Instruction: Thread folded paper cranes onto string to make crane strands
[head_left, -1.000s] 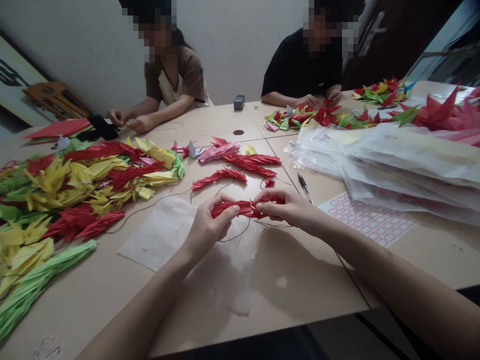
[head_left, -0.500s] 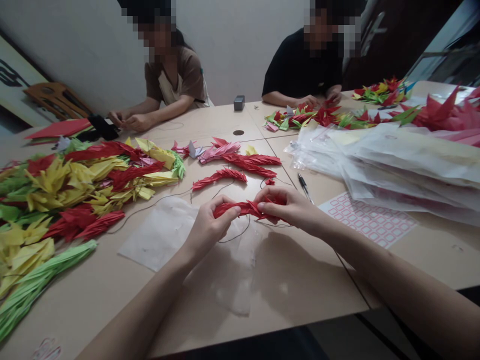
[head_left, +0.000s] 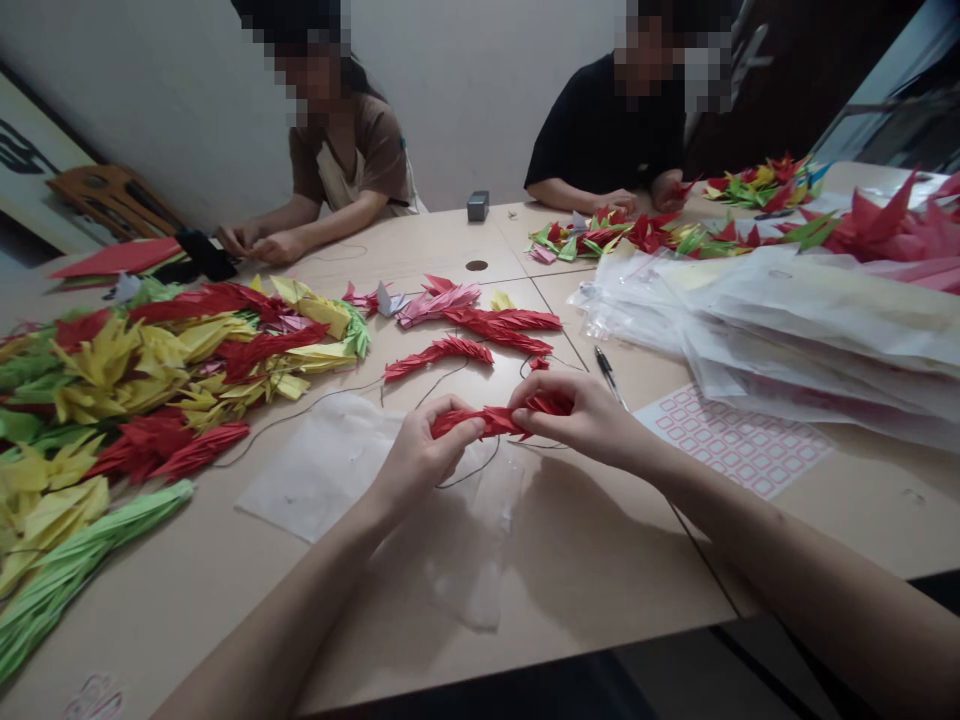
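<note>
My left hand and my right hand meet over the table, both pinching a short strand of red folded-paper cranes. A thin dark thread trails from the strand and loops on a clear plastic sheet beneath my left hand. Just beyond my hands lie a red crane strand and a pink one. Much of the held strand is hidden by my fingers.
A large heap of red, yellow and green crane strands covers the left of the table. Plastic bags, a pen and a pink-printed sheet lie right. Two co-workers sit opposite, handling paper cranes.
My hands have drawn closer together around the red strand, and my left hand has shifted slightly right. The strand looks more compact between them.
</note>
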